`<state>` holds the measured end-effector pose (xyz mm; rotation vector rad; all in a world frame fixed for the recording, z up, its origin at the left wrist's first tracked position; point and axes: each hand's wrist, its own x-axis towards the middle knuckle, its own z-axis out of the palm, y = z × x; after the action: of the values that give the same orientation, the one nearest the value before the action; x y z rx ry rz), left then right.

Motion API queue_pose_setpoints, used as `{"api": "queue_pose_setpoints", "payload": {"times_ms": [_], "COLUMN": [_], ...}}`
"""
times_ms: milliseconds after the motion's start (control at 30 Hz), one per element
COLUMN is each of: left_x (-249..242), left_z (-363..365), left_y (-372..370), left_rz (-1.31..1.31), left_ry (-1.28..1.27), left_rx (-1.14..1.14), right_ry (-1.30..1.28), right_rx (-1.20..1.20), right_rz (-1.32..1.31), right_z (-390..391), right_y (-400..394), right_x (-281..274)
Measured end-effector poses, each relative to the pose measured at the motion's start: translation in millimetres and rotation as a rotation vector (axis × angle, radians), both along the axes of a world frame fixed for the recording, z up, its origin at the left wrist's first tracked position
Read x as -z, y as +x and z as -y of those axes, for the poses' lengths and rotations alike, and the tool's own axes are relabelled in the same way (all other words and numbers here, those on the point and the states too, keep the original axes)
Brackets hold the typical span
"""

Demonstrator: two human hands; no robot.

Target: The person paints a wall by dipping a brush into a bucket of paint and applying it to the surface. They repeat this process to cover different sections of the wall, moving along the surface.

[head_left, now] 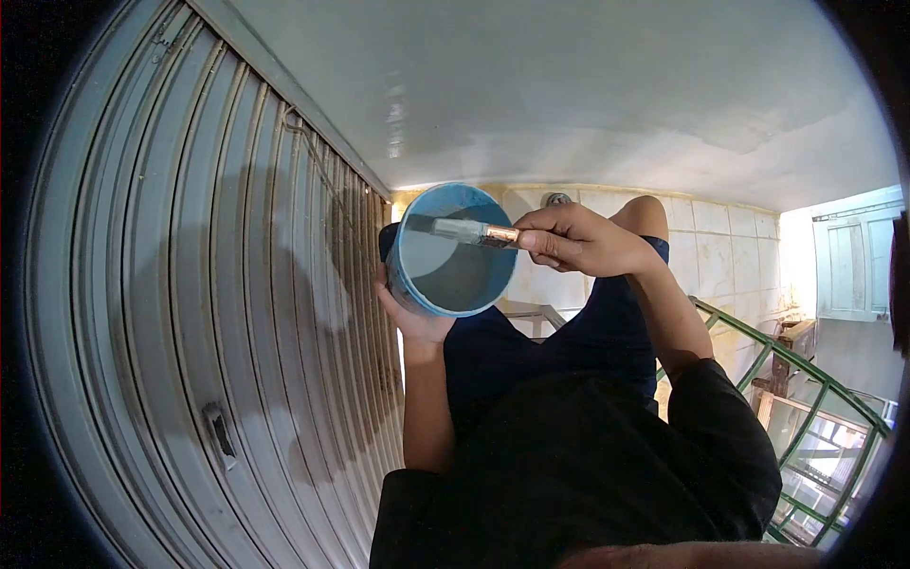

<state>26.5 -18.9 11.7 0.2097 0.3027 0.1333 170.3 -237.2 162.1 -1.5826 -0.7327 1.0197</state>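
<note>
My left hand (413,318) is wrapped round the lower side of a blue bucket (402,269), most of its fingers hidden behind the wall. Grey paint (455,277) shows inside the bucket. In my right hand (580,239) is a paintbrush (498,235), pinched between thumb and fingers at its handle end. The brush lies across the bucket's mouth, its pale, paint-coated bristles pointing left over the grey paint.
A grey ribbed metal shutter (204,284) runs along the left. Ahead is a smooth grey wall (569,95) with damp-looking patches. Yellow-stained tiles (706,247) lie below. To the right stand a green metal railing (806,370) and pale blue shutters (848,266).
</note>
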Motion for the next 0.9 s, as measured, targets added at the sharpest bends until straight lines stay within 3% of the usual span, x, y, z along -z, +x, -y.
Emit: {"api": "queue_pose_setpoints", "payload": {"times_ms": [167, 267, 367, 467, 533, 567, 600, 667, 900], "left_x": [8, 11, 16, 19, 16, 14, 13, 9, -8], "left_z": [-4, -6, -7, -8, -7, -7, -7, -6, -3], "left_y": [-1, -3, -5, -6, -7, -6, -5, -3, 7], "left_rz": [0.105, -0.010, -0.026, -0.062, 0.193, 0.188, 0.209, 0.251, 0.322], "left_ry": [-0.051, 0.015, 0.060, 0.040, -0.054, -0.056, -0.061, -0.069, -0.119], "left_rx": [0.015, -0.040, -0.088, -0.165, -0.154, -0.144, -0.107, -0.030, 0.174], "right_ry": [0.065, 0.116, 0.004, -0.100, -0.161, -0.222, -0.225, -0.415, -0.642], "right_rx": [0.042, 0.129, 0.335, 0.596, 0.688, 0.769, 0.779, 0.758, 0.696], "right_rz": [-0.074, -0.091, -0.069, 0.260, 0.295, 0.330, 0.324, 0.643, 0.468], "right_z": [-6, -4, -2, 1, 6, 8, 9, 8, -81], "right_y": [1, 7, 21, 50, 75, 86, 97, 115, 138], "right_x": [7, 20, 38, 101, 154, 182, 214, 270, 356]}}
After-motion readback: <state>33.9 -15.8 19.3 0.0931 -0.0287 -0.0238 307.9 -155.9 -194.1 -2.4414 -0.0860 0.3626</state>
